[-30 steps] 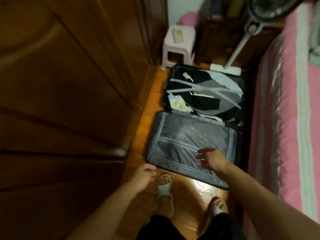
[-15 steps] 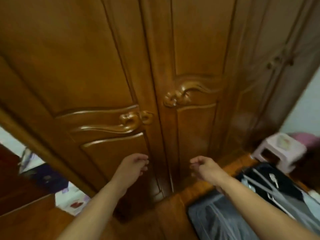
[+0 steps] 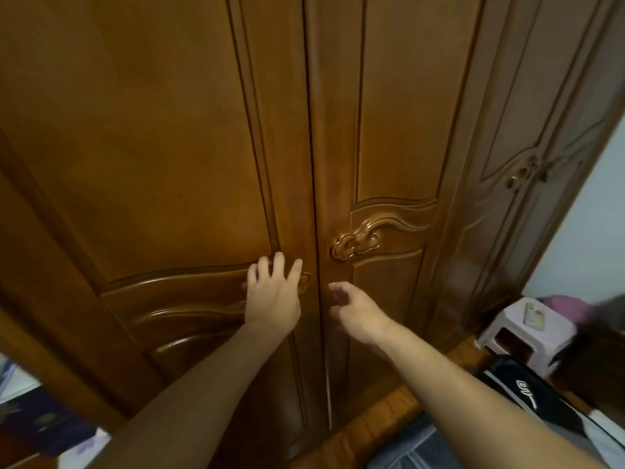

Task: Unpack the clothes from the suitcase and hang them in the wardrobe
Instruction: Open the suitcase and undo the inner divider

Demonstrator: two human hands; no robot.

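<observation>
**At the wardrobe doors, both hands raised**

While I face it, the wardrobe (image 3: 176, 137) fills nearly everything I see, its two carved wooden doors meeting at a dark seam between my hands. A further pair of doors (image 3: 527, 157) stands to the right, dimmer and blurred. Low at the right edge lies the suitcase (image 3: 527, 397) on the wooden floor (image 3: 378, 421), open, with dark clothes (image 3: 541, 394) in it and a grey lining panel nearer my feet. Behind it stands a pale plastic stool (image 3: 527, 330) with a small flat thing on its seat; what it is I cannot tell.

My left hand (image 3: 272, 299) lies over the carved handle of the left door, fingers spread and fairly straight, resting on the wood rather than wrapped round anything. My right hand (image 3: 355, 309) hangs just right of the seam, below the right door's carved handle (image 3: 355, 243), fingers loosely curled and holding nothing; whether it touches the door I cannot tell.
</observation>
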